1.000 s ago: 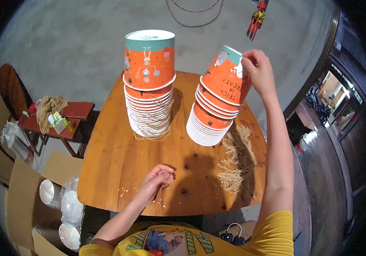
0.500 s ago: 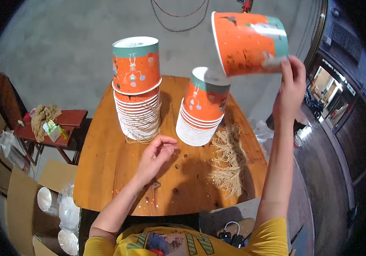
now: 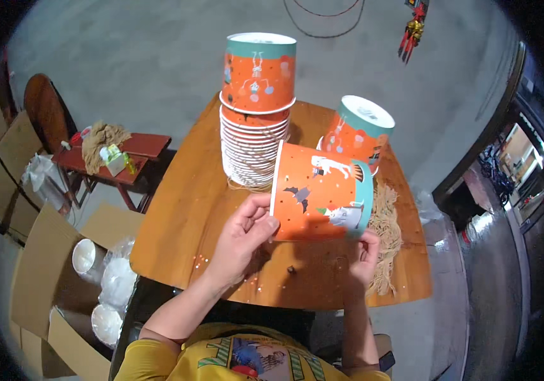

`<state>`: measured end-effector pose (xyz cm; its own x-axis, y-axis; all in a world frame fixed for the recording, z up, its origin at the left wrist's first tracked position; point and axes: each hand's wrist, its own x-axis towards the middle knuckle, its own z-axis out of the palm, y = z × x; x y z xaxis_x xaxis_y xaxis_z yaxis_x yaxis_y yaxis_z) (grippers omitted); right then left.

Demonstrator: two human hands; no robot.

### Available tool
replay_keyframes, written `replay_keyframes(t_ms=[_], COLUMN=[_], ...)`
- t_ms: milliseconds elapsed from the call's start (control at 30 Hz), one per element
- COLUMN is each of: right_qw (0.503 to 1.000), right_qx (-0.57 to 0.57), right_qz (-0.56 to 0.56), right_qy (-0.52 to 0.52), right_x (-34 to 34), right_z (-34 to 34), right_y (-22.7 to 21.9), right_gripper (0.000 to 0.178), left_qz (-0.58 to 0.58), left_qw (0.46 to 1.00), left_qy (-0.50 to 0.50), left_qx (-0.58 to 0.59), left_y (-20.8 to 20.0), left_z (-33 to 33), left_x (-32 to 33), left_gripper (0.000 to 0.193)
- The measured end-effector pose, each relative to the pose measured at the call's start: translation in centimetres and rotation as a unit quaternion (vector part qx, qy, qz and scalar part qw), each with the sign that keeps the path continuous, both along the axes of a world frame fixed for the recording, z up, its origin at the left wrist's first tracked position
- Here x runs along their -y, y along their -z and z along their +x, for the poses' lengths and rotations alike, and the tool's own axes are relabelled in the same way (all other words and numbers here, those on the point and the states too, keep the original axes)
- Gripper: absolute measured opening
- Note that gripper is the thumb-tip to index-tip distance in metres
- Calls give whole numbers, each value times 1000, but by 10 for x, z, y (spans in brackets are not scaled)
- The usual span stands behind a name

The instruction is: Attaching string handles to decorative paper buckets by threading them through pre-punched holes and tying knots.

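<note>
An orange paper bucket [image 3: 323, 190] with a teal band at its base lies sideways in the air, between my two hands. My left hand [image 3: 245, 238] grips its white rim, thumb in front. My right hand [image 3: 365, 257] pinches the lower edge of the teal base end. Behind, to the left, rises a tall stack of upside-down paper buckets [image 3: 255, 136], with twine strands hanging over its rims. A second stack of upside-down buckets [image 3: 358, 130] stands to the right, partly hidden by the held bucket. Beside my right hand lies a bundle of tan twine [image 3: 383, 244].
All this is on a wooden table [image 3: 177, 216] with small white specks near its front edge. At left are a red bench [image 3: 148, 147] with a tan twine heap and an open cardboard box [image 3: 40, 267] with white bucket packs [image 3: 118, 279]. A doorway is at the right.
My right hand has brought the bucket down and left from above the right stack. My left hand, empty before, has taken hold of its rim. The view has shifted.
</note>
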<state>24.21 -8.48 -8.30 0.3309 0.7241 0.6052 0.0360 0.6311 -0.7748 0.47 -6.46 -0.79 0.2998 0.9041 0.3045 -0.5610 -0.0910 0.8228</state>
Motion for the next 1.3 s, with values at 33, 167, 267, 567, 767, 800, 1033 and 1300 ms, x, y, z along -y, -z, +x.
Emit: replay_keyframes(t_ms=[33,167,267,567,767,800,1033,1300], right_qw=[998,989,984,894,884,882,824,833], right_qx=[45,10,49,403,290,289,536,376], right_qz=[-14,-148,-164,-188,-364,-369,-171,-402], right_qy=[29,-10,-41,-49,40,46,67,-50], right_x=[2,19,26,14,16,21,49,57], right_z=[-14,-33,-37,-13,39,54,90,63], right_y=[0,2,0,34,-32,-26,6,-25], right_gripper=[13,14,16,20,18,18,16,34], left_qz=[-5,-49,-67,43,350,350,368,374], left_qw=[1000,997,996,958,713,718,678,668], left_qy=[-6,8,-4,-207,-317,-310,-284,-283], left_qx=[-3,61,58,-193,-518,-515,-570,-577], left_y=[3,14,20,2,19,20,21,19], left_z=[-3,-10,-12,-21,-18,-15,-9,-6], left_x=[1,4,2,-2,6,6,8,7], left_gripper=[33,33,36,14,18,18,19,19])
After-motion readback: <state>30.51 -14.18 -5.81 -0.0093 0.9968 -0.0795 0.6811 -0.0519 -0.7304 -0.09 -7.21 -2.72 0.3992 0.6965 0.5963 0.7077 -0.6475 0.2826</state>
